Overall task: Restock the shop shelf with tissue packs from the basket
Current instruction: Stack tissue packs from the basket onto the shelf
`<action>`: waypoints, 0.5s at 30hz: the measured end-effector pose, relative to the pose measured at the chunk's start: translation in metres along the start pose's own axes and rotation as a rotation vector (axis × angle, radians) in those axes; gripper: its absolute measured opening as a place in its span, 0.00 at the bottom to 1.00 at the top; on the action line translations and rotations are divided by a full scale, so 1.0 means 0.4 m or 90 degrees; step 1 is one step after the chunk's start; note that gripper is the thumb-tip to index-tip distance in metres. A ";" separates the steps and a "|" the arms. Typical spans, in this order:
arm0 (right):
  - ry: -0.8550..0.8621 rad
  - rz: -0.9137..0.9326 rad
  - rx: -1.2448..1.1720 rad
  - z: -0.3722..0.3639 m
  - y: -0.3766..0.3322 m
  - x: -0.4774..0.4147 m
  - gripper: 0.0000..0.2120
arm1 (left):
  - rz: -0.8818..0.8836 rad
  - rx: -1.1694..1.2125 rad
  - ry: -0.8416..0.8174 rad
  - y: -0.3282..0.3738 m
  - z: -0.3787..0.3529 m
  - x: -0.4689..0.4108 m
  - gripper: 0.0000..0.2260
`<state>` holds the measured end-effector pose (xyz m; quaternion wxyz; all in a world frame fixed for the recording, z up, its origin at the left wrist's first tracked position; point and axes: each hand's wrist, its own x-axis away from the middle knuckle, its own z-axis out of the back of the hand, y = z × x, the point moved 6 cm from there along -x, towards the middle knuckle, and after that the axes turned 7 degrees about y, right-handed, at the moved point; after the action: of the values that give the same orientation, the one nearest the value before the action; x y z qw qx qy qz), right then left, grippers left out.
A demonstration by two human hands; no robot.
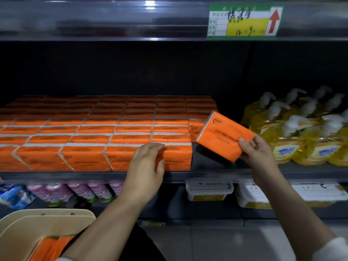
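Presently gripped in the right hand [258, 153]: 1 tissue pack [224, 136], pinched at its near corner, thumb on the printed face, fingers behind. Held tilted above the bare strip of shelf [207, 166], between the stocked rows [94, 132] and the yellow pump bottles [301, 132]. Left hand [148, 161] relaxed, fingers laid flat on the front-row pack [177, 159] at the row's right end. Spare packs [50, 245] in the basket [28, 228], lower left.
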<state>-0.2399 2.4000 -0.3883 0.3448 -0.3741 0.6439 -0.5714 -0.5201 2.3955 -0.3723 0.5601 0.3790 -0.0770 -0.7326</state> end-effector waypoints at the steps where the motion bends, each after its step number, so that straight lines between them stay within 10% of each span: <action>1: 0.014 0.011 0.022 0.004 0.009 -0.013 0.16 | -0.005 -0.021 -0.005 -0.004 -0.006 -0.001 0.19; 15: 0.089 0.138 0.394 -0.098 0.092 -0.109 0.32 | -0.031 -0.071 -0.037 -0.014 -0.027 0.002 0.21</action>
<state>-0.2563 2.4593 -0.4199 0.4561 -0.1410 0.4982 -0.7238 -0.5175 2.4003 -0.3830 0.5596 0.3275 -0.0429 -0.7601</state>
